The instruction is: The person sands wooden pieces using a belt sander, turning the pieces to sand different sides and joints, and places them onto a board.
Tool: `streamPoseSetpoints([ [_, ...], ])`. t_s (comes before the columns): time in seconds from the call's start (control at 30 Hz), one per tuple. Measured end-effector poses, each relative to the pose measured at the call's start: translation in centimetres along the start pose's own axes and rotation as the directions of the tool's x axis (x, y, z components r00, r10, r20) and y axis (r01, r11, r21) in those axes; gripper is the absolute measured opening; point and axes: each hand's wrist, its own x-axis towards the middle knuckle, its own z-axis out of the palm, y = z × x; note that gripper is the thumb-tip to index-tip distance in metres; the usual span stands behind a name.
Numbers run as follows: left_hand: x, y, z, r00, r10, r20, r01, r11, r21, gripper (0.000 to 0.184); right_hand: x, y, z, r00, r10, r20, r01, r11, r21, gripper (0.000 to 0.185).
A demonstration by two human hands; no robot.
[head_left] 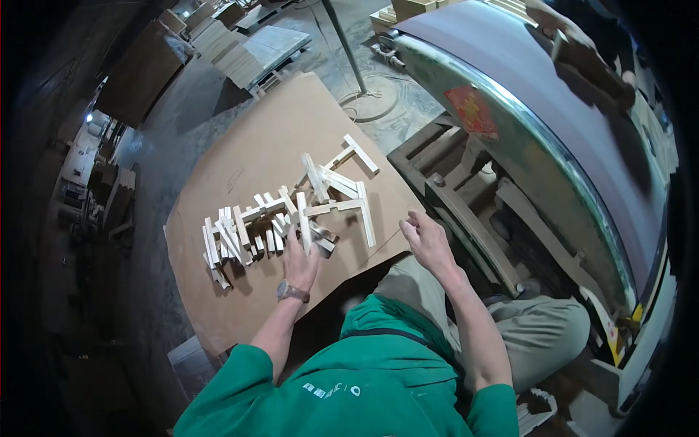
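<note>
On a brown board in front of me lies a loose pile of pale wooden strips, several joined into small H- and T-shaped frames. My left hand, with a watch at the wrist, is at the near side of the pile. Its thumb and fingers lie on either side of the lower end of a wooden frame. My right hand hovers by the board's right edge, fingers loosely bent and apart, with nothing visible in them. Closest to it is another wooden frame lying on the board.
At the right stands a large machine with a curved, pale top and a red label. Another person's hand is over that top, by a dark wooden piece. A pole base and stacked boards stand beyond.
</note>
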Motion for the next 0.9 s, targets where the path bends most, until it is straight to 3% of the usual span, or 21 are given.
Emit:
streamPoseSetpoints([
  [0.07,-1.1,3.0,-3.3,0.982,-0.147,0.123,0.145,0.989,0.024,0.061,0.1,0.1,0.1,0.998,-0.053,-0.045,0.054,0.998,0.018,0.036],
  [0.13,-2.1,4.8,-5.9,0.993,-0.084,0.083,0.077,0.993,0.086,0.05,0.2,-0.4,-0.6,0.998,-0.047,-0.043,0.049,0.998,0.051,0.037],
  [0.2,-2.2,5.8,-7.3,0.936,-0.234,0.263,0.307,0.908,-0.284,0.039,-0.1,-1.2,-1.5,0.998,-0.047,-0.052,0.051,0.996,0.076,0.039],
  [0.27,-1.4,8.2,-8.4,0.913,-0.23,0.338,0.347,0.873,-0.343,0.032,-0.8,-2.3,-2.0,0.973,-0.217,-0.074,0.22,0.975,0.042,0.039],
  [0.33,0.0,10.4,-8.8,0.938,-0.083,0.338,0.196,0.928,-0.316,0.031,-1.8,-4.8,-3.2,0.847,-0.512,-0.147,0.482,0.854,-0.197,0.043],
  [0.4,2.3,12.3,-9.1,0.893,-0.022,0.449,0.173,0.939,-0.297,0.032,-2.3,-7.2,-5.1,0.688,-0.701,-0.191,0.632,0.707,-0.317,0.043],
  [0.43,3.4,14.5,-9.6,0.857,-0.065,0.512,0.246,0.923,-0.295,0.033,-2.6,-7.8,-6.3,0.625,-0.762,-0.168,0.673,0.636,-0.378,0.042],
  [0.47,4.6,15.9,-9.8,0.815,-0.04,0.578,0.242,0.93,-0.277,0.031,-2.9,-7.8,-7.4,0.63,-0.758,-0.172,0.657,0.637,-0.403,0.042],
  [0.53,6.8,18.3,-9.4,0.738,-0.017,0.675,0.254,0.933,-0.254,0.031,-3.6,-7.5,-10.0,0.494,-0.869,-0.026,0.723,0.427,-0.543,0.039],
  [0.57,8.1,18.9,-9.0,0.665,0.021,0.746,0.259,0.931,-0.257,0.032,-4.1,-7.3,-11.4,0.483,-0.869,0.109,0.697,0.306,-0.648,0.037],
  [0.6,9.2,19.7,-8.4,0.585,0.059,0.809,0.261,0.93,-0.257,0.033,-4.4,-6.9,-12.6,0.492,-0.863,0.116,0.681,0.298,-0.669,0.037],
  [0.63,9.9,21.9,-9.0,0.53,0.004,0.848,0.257,0.952,-0.165,0.034,-4.7,-6.3,-13.6,0.495,-0.833,0.246,0.65,0.167,-0.741,0.036],
  [0.67,10.5,23.2,-8.5,0.52,0.032,0.854,0.243,0.952,-0.184,0.034,-5.0,-5.9,-14.5,0.507,-0.78,0.367,0.615,0.029,-0.788,0.036],
  [0.77,11.0,26.6,-6.7,0.412,0.101,0.906,0.105,0.982,-0.157,0.036,-5.7,-5.9,-17.0,0.51,-0.743,0.434,0.621,-0.032,-0.784,0.026],
  [0.9,12.7,30.5,-3.6,0.284,0.108,0.953,0.061,0.99,-0.13,0.04,-6.4,-4.7,-20.0,0.555,-0.709,0.435,0.59,-0.033,-0.807,0.021],
])
